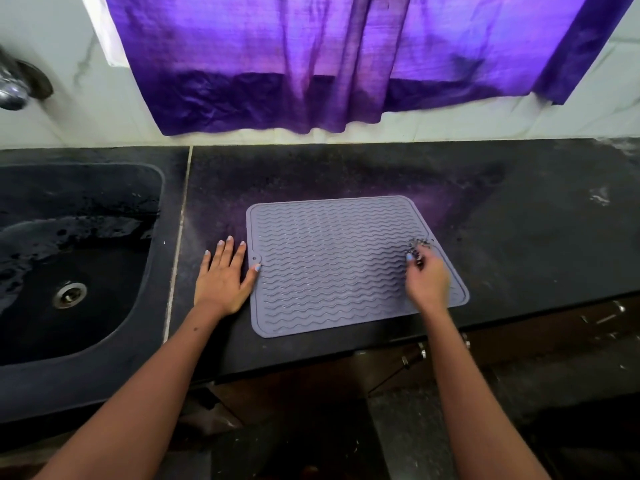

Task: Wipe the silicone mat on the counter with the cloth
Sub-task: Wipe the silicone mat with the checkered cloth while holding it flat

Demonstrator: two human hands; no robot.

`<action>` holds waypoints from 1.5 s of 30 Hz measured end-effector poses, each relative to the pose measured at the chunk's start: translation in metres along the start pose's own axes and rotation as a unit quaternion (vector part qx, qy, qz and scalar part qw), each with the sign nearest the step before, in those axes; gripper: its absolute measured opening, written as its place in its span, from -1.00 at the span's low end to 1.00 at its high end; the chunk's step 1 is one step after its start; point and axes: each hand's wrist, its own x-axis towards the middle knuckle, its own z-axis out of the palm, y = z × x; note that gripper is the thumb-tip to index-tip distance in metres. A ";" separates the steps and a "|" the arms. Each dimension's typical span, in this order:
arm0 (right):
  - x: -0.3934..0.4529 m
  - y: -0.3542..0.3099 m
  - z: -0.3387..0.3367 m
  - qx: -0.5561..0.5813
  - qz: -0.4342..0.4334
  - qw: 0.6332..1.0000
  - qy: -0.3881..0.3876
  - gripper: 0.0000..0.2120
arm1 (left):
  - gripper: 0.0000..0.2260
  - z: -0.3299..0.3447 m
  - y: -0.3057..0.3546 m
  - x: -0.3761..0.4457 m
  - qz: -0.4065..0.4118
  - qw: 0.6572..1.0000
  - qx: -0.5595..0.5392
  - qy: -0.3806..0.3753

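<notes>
A grey silicone mat (332, 265) with wavy ridges lies flat on the black counter (519, 237), close to its front edge. My left hand (223, 275) rests flat on the counter at the mat's left side, fingers spread and thumb tip touching the mat's edge near its small hole. Over the right part of the mat, my right hand (427, 275) has its fingertips bunched around a small cluster of dark crumbs (419, 244). No wiping cloth is in view.
A black sink (69, 258) with a metal drain is set into the counter on the left, and a tap (14, 88) is on the wall above it. A purple curtain (311, 64) hangs on the tiled wall behind. Cabinet handles (415, 355) show below the counter edge.
</notes>
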 end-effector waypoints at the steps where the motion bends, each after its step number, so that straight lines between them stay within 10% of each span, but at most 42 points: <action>1: -0.015 0.006 0.013 -0.046 -0.046 0.998 -0.025 -0.60 | -0.17 0.001 0.000 0.000 0.000 1.000 0.000 0.002; 4: -0.035 0.033 0.043 -0.231 -0.183 0.954 -0.061 -0.49 | -0.17 0.002 0.000 0.000 0.000 1.000 0.002 0.007; 10: -0.010 0.013 0.043 -0.307 -0.162 0.930 -0.121 -0.53 | -0.25 0.001 0.002 0.000 0.001 1.000 0.006 0.012; 17: 0.000 -0.038 0.026 -0.022 0.006 0.998 -0.052 -0.72 | -0.42 -0.006 0.003 -0.001 0.003 0.999 0.011 -0.041; 24: -0.077 0.000 0.098 -0.203 -0.262 0.938 -0.104 -0.48 | -0.43 -0.001 0.000 -0.014 0.020 0.999 0.009 -0.031; 29: -0.055 0.001 0.089 -0.205 -0.296 0.920 -0.153 -0.50 | -0.44 -0.001 0.002 -0.014 0.014 0.999 0.018 -0.031; 37: -0.028 -0.047 0.075 0.263 0.069 0.950 -0.150 -0.72 | -0.49 -0.001 0.001 -0.017 0.022 1.000 0.006 -0.020; 45: -0.106 -0.031 0.126 -0.139 -0.311 0.928 -0.152 -0.50 | -0.51 -0.002 0.000 -0.019 0.028 0.999 0.009 -0.017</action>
